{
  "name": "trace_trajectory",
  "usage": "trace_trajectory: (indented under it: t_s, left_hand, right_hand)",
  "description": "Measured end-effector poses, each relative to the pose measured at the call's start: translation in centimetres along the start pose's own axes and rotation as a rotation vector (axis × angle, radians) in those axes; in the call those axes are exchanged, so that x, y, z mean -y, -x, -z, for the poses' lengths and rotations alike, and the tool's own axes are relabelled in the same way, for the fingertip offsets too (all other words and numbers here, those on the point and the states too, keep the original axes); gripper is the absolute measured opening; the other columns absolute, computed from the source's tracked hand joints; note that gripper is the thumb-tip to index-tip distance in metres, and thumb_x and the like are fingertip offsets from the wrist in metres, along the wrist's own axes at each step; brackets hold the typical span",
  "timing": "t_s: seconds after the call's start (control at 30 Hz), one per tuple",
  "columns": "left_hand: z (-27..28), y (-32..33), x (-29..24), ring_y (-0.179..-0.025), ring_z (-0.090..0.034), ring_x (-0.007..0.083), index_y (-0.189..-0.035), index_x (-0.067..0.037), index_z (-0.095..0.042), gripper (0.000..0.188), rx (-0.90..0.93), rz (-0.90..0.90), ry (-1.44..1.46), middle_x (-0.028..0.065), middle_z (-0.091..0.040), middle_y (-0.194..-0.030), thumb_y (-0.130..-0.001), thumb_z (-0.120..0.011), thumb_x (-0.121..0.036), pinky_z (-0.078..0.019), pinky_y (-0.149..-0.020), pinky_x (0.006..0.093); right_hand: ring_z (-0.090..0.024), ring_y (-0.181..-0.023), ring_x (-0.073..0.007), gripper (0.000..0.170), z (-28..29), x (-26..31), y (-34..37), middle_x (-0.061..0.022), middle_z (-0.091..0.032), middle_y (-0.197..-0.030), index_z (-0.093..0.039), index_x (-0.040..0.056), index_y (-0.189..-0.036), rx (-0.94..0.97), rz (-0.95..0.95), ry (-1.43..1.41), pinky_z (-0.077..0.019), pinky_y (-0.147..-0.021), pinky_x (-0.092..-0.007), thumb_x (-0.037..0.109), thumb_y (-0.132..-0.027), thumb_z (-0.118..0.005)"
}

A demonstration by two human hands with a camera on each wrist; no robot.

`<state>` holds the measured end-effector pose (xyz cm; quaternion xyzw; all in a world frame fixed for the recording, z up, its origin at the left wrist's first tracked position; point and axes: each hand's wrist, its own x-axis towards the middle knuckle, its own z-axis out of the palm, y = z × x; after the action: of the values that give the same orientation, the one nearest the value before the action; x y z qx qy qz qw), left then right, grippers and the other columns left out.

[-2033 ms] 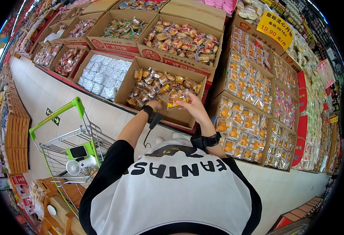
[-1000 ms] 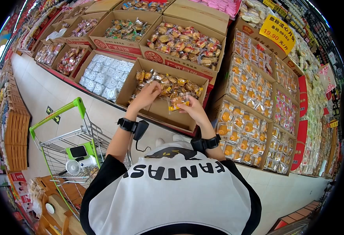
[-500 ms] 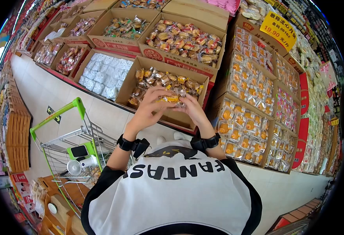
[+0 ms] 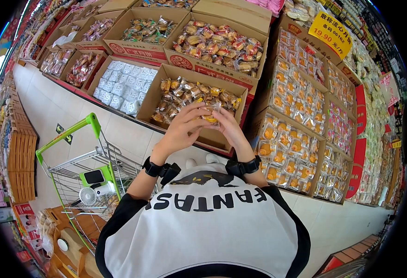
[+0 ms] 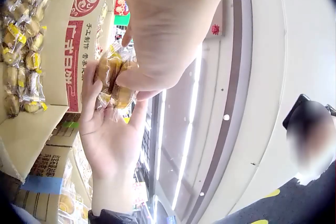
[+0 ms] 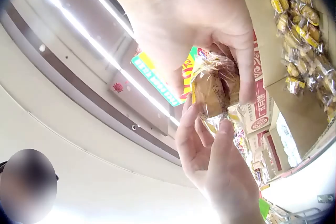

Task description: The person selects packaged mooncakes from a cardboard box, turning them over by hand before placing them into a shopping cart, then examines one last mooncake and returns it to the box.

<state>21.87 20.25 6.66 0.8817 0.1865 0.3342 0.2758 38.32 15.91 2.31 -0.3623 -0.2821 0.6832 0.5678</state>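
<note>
Both hands hold wrapped mooncakes [image 4: 210, 117] over an open cardboard box [image 4: 211, 138] in the head view. My left hand [image 4: 183, 132] pinches the clear wrapping from the left, fingers bent over the top. The right hand [image 4: 231, 129] grips from the other side. In the left wrist view, two wrapped mooncakes [image 5: 108, 70] sit side by side between the hands. The right wrist view shows the right fingers curled round the wrapped mooncakes [image 6: 208, 94], the left fingertips touching from below. Loose mooncakes [image 4: 178, 95] with yellow labels lie in the box's far part.
Beside the box on the left are white wrapped packets [image 4: 122, 88]. A fuller box of mooncakes [image 4: 219, 46] stands behind. Trays of orange-centred cakes [image 4: 287, 146] rise at the right. A shopping cart [image 4: 89, 153] with a small white fan [image 4: 88, 196] stands at the left.
My left hand has come up out of the box's left side and moved right to meet the right hand at the mooncakes. The right hand has stayed nearly in place, keeping its grip.
</note>
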Motion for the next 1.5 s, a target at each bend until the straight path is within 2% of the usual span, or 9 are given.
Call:
trace_trajectory:
  t_s: [0.03,0.17,0.27,0.33,0.47,0.53,0.87,1.37,1.5]
  left_hand:
    - [0.0,0.0,0.0,-0.112,-0.038,0.0272,-0.084,-0.008,-0.059,0.030,0.016,-0.007,-0.022,0.0046,-0.052,-0.106,-0.060,-0.057,0.008,-0.0332,-0.091,0.0381]
    - [0.2,-0.2,-0.1,-0.116,-0.035,0.0280,-0.083,-0.008,-0.059,0.028,0.034,-0.040,-0.089,0.0057,-0.049,-0.111,-0.059,-0.059,0.006,-0.0318,-0.092,0.0380]
    - [0.4,-0.1,-0.6,-0.116,-0.033,0.0276,-0.082,-0.008,-0.058,0.025,-0.048,0.052,-0.037,0.0081,-0.042,-0.118,-0.061,-0.061,0.004,-0.0307,-0.093,0.0374]
    - [0.2,0.6,0.3,-0.114,-0.033,0.0274,-0.095,-0.008,-0.054,0.035,-0.131,0.144,0.020,0.0115,-0.036,-0.122,-0.062,-0.063,0.001,-0.0306,-0.092,0.0362]
    - [0.0,0.7,0.6,-0.106,-0.042,0.0266,-0.110,-0.007,-0.045,0.047,-0.213,0.189,0.108,0.0146,-0.039,-0.118,-0.067,-0.064,-0.004,-0.0344,-0.089,0.0343]
    - [-0.1,0.9,0.2,-0.103,-0.044,0.0238,-0.118,-0.004,-0.036,0.057,-0.156,0.451,0.431,0.0131,-0.039,-0.119,-0.068,-0.064,-0.005,-0.0370,-0.087,0.0317]
    - [-0.6,2.6,1.6,-0.096,-0.047,0.0147,-0.117,-0.005,-0.040,0.053,-0.105,0.449,0.479,0.0061,-0.043,-0.112,-0.069,-0.063,-0.003,-0.0379,-0.085,0.0283]
    - [-0.3,4.6,1.0,-0.095,-0.048,0.0138,-0.116,-0.002,-0.040,0.059,-0.151,0.504,0.436,0.0069,-0.044,-0.110,-0.065,-0.068,-0.004,-0.0399,-0.082,0.0263]
    - [0.3,6.2,0.6,-0.084,-0.048,0.0110,-0.114,-0.002,-0.042,0.058,-0.193,0.555,0.408,0.0061,-0.048,-0.103,-0.064,-0.070,-0.009,-0.0406,-0.074,0.0236]
  right_hand:
    - [-0.055,-0.086,-0.0157,0.033,0.0,-0.1,0.0,-0.0081,-0.053,-0.099,-0.043,0.0004,-0.109,-0.019,0.012,0.122,-0.0485,-0.073,-0.0293,0.019,-0.083,-0.051]
    - [-0.055,-0.086,-0.0136,0.038,0.3,-0.2,-0.1,-0.0074,-0.053,-0.099,-0.042,0.0008,-0.111,-0.012,-0.008,0.075,-0.0472,-0.073,-0.0259,0.012,-0.078,-0.057]
    - [-0.054,-0.086,-0.0128,0.042,-0.4,0.7,0.2,-0.0072,-0.053,-0.100,-0.041,0.0014,-0.112,-0.055,0.068,0.168,-0.0463,-0.073,-0.0248,0.007,-0.075,-0.060]
    - [-0.053,-0.088,-0.0123,0.047,-0.7,1.0,0.4,-0.0066,-0.053,-0.100,-0.040,0.0023,-0.114,-0.093,0.099,0.143,-0.0453,-0.074,-0.0241,0.002,-0.072,-0.062]
    - [-0.051,-0.092,-0.0128,0.053,-0.4,0.8,0.4,-0.0062,-0.051,-0.103,-0.039,0.0029,-0.115,-0.086,0.095,0.149,-0.0433,-0.077,-0.0249,0.002,-0.069,-0.064]
    - [-0.049,-0.096,-0.0139,0.058,-0.3,0.6,0.2,-0.0063,-0.050,-0.105,-0.039,0.0029,-0.117,-0.015,0.156,0.167,-0.0401,-0.081,-0.0250,0.002,-0.066,-0.067]
    - [-0.046,-0.101,-0.0140,0.060,-0.4,1.2,0.5,-0.0034,-0.049,-0.108,-0.045,0.0054,-0.112,0.113,0.278,0.440,-0.0351,-0.088,-0.0281,0.003,-0.059,-0.072]
    - [-0.045,-0.100,-0.0134,0.057,-2.2,0.9,0.3,-0.0034,-0.047,-0.105,-0.046,0.0034,-0.111,0.210,0.211,0.436,-0.0352,-0.088,-0.0269,0.004,-0.060,-0.072]
    - [-0.045,-0.100,-0.0129,0.059,-2.9,-0.3,0.5,-0.0039,-0.047,-0.108,-0.044,0.0028,-0.113,0.221,0.122,0.468,-0.0357,-0.087,-0.0270,0.008,-0.062,-0.072]
